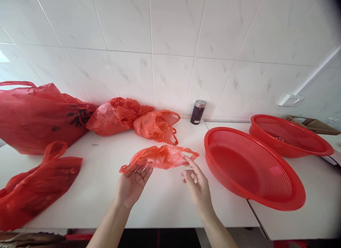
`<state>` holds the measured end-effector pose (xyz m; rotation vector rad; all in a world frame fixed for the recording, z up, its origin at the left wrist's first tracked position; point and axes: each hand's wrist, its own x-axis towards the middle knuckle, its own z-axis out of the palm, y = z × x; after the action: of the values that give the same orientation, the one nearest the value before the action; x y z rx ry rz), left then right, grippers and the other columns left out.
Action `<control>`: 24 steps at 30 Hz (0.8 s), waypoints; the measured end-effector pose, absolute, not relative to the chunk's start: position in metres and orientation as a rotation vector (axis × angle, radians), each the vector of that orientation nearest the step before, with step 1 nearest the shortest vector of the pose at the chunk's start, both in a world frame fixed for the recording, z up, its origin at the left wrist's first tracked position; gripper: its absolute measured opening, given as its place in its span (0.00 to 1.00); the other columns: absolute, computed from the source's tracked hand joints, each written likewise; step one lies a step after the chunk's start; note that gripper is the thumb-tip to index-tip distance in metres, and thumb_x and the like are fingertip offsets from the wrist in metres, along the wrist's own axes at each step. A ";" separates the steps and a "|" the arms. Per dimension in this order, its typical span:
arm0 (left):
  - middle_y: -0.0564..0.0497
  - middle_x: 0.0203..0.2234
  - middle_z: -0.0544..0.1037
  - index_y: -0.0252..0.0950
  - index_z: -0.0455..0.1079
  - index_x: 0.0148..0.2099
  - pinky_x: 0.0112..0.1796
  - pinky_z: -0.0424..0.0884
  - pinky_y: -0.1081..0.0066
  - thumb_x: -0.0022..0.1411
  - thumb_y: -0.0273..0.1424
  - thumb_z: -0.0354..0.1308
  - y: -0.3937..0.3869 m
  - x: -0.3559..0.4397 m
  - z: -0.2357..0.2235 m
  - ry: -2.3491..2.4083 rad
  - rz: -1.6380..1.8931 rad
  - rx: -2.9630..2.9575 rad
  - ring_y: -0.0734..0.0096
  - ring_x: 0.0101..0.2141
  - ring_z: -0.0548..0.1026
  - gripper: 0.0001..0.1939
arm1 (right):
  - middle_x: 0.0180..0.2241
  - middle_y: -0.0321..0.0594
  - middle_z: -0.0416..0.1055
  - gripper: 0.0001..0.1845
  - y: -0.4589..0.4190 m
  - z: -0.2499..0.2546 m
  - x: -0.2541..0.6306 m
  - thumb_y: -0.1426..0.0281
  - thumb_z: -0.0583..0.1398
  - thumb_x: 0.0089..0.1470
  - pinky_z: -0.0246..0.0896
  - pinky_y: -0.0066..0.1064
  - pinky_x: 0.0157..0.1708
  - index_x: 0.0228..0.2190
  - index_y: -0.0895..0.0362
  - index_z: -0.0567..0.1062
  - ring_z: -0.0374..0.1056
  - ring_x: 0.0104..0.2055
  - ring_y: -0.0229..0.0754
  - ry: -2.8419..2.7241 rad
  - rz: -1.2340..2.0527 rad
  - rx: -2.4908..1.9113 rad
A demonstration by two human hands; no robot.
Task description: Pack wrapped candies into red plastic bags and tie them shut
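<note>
- Thin red bag (165, 157): on the hands, just left of the near red basket (239, 170).
- Left hand (134, 180): palm up, fingers spread under the bag's end away from the basket.
- Right hand (195, 180): at the bag's basket-side end, index finger extended, others loosely curled; cannot tell if pinching.
- Dark bottle (197, 113): behind-left of the basket.
- Second basket (285, 143): behind-right of it.

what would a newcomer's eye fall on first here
The nearer red basket, wide and bright at the right, probably draws the eye first. Then come the thin red bag between the left hand and right hand, and the big red sack at far left.
</note>
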<state>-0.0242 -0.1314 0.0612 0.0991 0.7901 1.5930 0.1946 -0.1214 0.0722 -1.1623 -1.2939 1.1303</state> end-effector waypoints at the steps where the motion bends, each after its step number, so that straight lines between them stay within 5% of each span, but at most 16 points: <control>1: 0.45 0.35 0.81 0.34 0.74 0.35 0.46 0.74 0.58 0.62 0.22 0.48 -0.134 -0.027 0.063 0.770 1.619 0.086 0.60 0.41 0.79 0.13 | 0.33 0.39 0.70 0.29 -0.125 0.076 0.197 0.57 0.56 0.59 0.67 0.33 0.36 0.58 0.53 0.64 0.66 0.33 0.40 -1.384 1.145 -1.159; 5: 0.45 0.36 0.81 0.35 0.74 0.37 0.44 0.75 0.60 0.64 0.25 0.47 -0.140 -0.023 0.064 0.819 1.681 0.129 0.61 0.40 0.79 0.13 | 0.23 0.32 0.62 0.19 -0.145 0.107 0.200 0.59 0.55 0.60 0.59 0.25 0.24 0.48 0.54 0.73 0.60 0.24 0.35 -1.684 1.203 -1.095; 11: 0.47 0.33 0.80 0.34 0.75 0.36 0.40 0.75 0.66 0.59 0.30 0.57 -0.155 0.007 0.065 0.860 1.583 0.407 0.64 0.36 0.77 0.07 | 0.31 0.39 0.72 0.10 -0.139 0.115 0.161 0.71 0.52 0.59 0.62 0.27 0.31 0.35 0.56 0.73 0.68 0.33 0.39 -2.047 0.874 -1.026; 14: 0.49 0.32 0.79 0.34 0.75 0.35 0.33 0.75 0.71 0.55 0.29 0.60 -0.166 0.002 0.065 0.945 1.564 0.389 0.69 0.32 0.76 0.05 | 0.39 0.43 0.73 0.14 -0.108 0.086 0.152 0.76 0.52 0.56 0.62 0.31 0.39 0.41 0.56 0.73 0.69 0.41 0.42 -2.312 0.576 -1.226; 18: 0.55 0.24 0.73 0.35 0.71 0.32 0.24 0.71 0.76 0.52 0.26 0.60 -0.177 -0.047 0.056 1.085 1.599 0.236 0.76 0.22 0.70 0.03 | 0.46 0.49 0.73 0.21 -0.076 0.065 0.172 0.70 0.56 0.54 0.61 0.35 0.42 0.50 0.58 0.71 0.69 0.46 0.49 -2.593 0.427 -1.514; 21: 0.56 0.25 0.70 0.39 0.67 0.33 0.31 0.73 0.71 0.53 0.27 0.59 -0.186 -0.076 0.055 1.306 1.702 0.319 0.75 0.25 0.70 0.05 | 0.40 0.45 0.76 0.21 -0.068 0.068 0.185 0.70 0.58 0.50 0.61 0.35 0.41 0.48 0.55 0.73 0.71 0.42 0.49 -2.687 0.455 -1.545; 24: 0.50 0.45 0.71 0.42 0.67 0.42 0.51 0.66 0.56 0.57 0.31 0.58 -0.196 -0.055 0.068 1.834 1.865 0.905 0.62 0.47 0.71 0.09 | 0.40 0.45 0.76 0.26 -0.070 0.074 0.180 0.70 0.59 0.48 0.57 0.42 0.46 0.52 0.52 0.71 0.70 0.45 0.52 -2.758 0.442 -1.563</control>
<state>-0.0554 -0.1958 0.0676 0.9052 1.8345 1.8650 0.1803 -0.0698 0.0735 -1.5632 -2.7579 0.4425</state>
